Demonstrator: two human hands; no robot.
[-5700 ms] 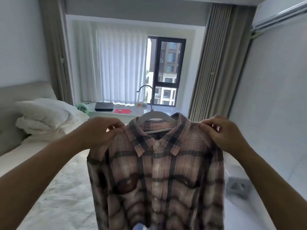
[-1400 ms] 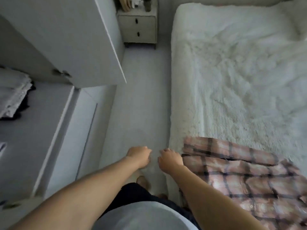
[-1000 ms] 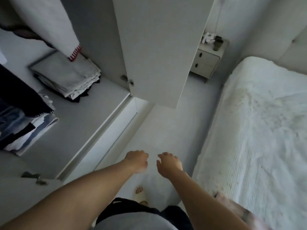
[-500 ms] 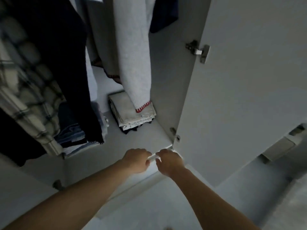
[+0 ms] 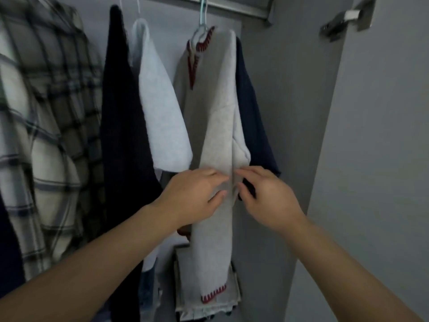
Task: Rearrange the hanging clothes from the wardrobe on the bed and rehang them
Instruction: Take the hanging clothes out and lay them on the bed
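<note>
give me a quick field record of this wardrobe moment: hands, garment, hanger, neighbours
left hand: fingers on the grey garment's front
right hand: fingers at the garment's right edge
grey garment: red-stitched trim, hangs from the rail
hanger: pale, hooked on the rail
left neighbours: white top, dark garment, plaid shirt
behind: navy garment
below: folded stack

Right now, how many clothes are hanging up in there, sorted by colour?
Checked: 1, the plaid shirt.
Dark: 2, the black garment and the navy garment.
Pale: 2, the white top and the grey red-trimmed garment both hands reach.
Total: 5 hanging.
</note>
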